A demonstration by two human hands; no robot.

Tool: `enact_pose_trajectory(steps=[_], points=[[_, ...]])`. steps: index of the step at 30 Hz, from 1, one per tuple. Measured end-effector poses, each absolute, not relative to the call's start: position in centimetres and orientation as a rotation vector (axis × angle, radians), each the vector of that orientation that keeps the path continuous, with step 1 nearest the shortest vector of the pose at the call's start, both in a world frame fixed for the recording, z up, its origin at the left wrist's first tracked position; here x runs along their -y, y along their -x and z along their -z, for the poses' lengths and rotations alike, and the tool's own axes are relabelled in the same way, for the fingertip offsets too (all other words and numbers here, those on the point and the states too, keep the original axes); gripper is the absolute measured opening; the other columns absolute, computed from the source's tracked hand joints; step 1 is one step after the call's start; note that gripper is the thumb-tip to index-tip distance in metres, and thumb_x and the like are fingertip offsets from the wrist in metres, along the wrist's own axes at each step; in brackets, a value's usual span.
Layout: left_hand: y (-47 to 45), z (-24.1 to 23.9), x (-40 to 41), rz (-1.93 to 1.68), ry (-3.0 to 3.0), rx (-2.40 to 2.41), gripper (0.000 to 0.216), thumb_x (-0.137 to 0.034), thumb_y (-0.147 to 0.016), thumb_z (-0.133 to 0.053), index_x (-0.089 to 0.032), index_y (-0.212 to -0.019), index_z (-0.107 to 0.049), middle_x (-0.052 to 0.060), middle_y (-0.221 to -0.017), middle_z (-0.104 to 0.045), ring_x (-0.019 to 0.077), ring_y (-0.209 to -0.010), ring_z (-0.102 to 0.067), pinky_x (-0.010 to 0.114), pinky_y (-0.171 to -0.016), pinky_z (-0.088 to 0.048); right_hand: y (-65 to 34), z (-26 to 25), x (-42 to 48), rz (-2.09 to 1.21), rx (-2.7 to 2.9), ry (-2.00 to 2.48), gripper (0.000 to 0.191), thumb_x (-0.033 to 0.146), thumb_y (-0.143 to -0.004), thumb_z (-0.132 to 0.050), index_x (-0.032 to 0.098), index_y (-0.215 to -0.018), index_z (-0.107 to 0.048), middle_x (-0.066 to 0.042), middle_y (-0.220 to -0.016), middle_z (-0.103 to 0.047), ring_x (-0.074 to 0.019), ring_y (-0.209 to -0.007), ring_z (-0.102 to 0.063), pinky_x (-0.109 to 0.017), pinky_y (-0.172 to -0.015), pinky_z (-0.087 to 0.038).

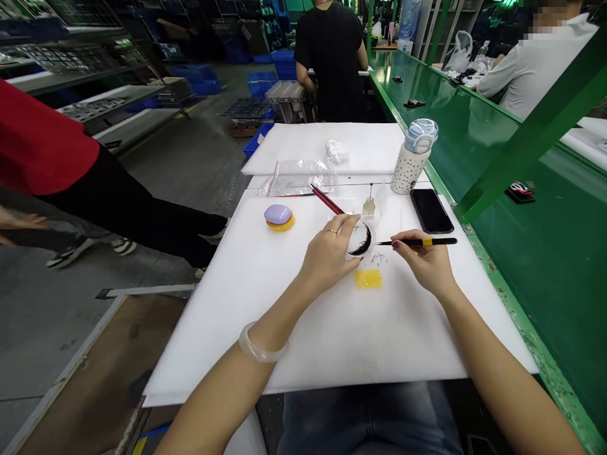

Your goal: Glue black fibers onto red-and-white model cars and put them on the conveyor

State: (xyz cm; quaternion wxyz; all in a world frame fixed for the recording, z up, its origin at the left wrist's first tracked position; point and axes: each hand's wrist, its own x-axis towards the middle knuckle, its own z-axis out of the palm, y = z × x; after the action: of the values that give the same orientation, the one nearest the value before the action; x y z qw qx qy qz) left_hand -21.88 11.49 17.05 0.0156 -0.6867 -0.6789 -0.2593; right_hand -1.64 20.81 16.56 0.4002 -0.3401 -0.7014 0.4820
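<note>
My left hand (329, 254) is closed around the rim of a small clear round dish (354, 239), tilted above the white table sheet (303, 341). Fine black bristle-like bits (364, 244) lie in a curve inside the dish. Between the fingers of my right hand (424, 262) is a thin black tool with a yellow band (443, 241), perhaps tweezers or a fine brush. Its tip points left at the dish's edge. Loose black slivers (378, 258) are scattered on the sheet just below, above a yellow piece of tape (368, 279).
A lilac-and-orange oval case (279, 217) sits left; red-and-black pens (326, 200), a small glass bottle (368, 207) and a clear bag (298, 178) lie behind. At right are a black phone (432, 211), a dotted flask (411, 161) and a green conveyor (545, 253). People are nearby.
</note>
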Motion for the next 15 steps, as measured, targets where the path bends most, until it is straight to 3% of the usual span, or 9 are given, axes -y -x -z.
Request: enact_pose_trajectory(steps=[8, 15], points=[[21.3, -16.9, -12.0, 0.732, 2.206, 2.008, 0.072, -0.017, -0.085, -0.065, -0.022, -0.151, -0.036, 0.013, -0.146, -0.051, 0.0303, -0.133, -0.056, 0.042, -0.102, -0.054, 2.7, -16.2, -20.0, -1.094, 1.810, 0.828, 0.034, 0.051, -0.086, -0.073, 0.023, -0.082, -0.054, 0.001, -0.071, -0.060, -0.0137, -0.063, -0.057, -0.030, -0.059, -0.044], [21.1, -17.1, -12.1, 0.672, 2.232, 1.934, 0.070, -0.013, -0.085, -0.062, -0.021, -0.150, -0.038, 0.014, -0.149, -0.052, 0.0310, -0.136, -0.055, 0.045, -0.104, -0.053, 3.5, -16.5, -19.8, -0.979, 1.884, 0.819, 0.025, 0.039, -0.087, -0.069, 0.023, -0.080, -0.052, 0.002, -0.068, -0.057, -0.0105, -0.056, -0.046, -0.027, -0.053, -0.036]])
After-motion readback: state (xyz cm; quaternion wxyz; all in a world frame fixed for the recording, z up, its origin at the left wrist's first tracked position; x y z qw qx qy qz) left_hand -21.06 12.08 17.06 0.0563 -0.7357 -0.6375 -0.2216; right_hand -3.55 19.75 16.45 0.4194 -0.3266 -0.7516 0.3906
